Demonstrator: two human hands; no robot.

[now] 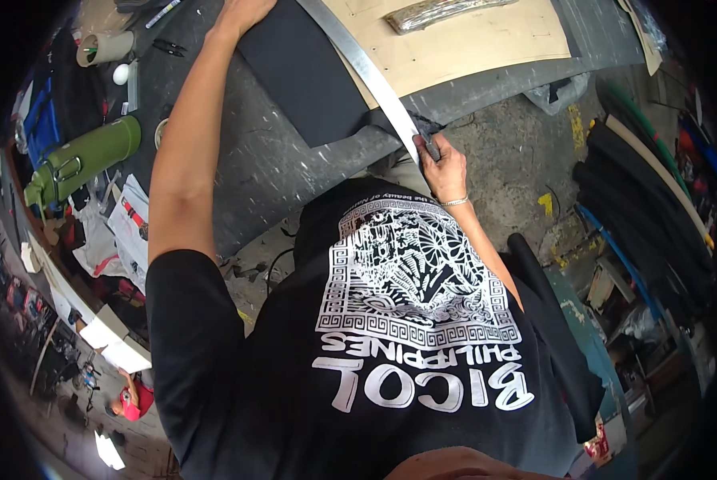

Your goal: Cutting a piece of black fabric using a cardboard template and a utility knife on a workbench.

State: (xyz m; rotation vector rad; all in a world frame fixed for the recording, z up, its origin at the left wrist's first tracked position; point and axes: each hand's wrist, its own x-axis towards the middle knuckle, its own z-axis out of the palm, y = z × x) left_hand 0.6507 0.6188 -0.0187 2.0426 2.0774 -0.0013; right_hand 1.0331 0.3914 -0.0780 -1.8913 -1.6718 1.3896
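Note:
A long metal straightedge [366, 68] lies slanted over a black sheet [302, 68] on the grey worktable [238, 160]. My left hand [242, 12] presses flat on the far end of the black sheet, near the top of the picture. My right hand [442, 164] sits at the table's near edge, at the lower end of the straightedge, its fingers closed around a small dark-handled cutting tool [432, 148]. A tan board [462, 40] lies under the straightedge on the right, with a shiny foil-wrapped piece [442, 12] on it.
A green flask [82, 160], a tape roll [102, 48], scissors [169, 48] and papers [126, 228] crowd the table's left side. Dark rolled sheets and tubes [646, 200] lie on the floor to the right. A person in red [130, 400] stands far below at left.

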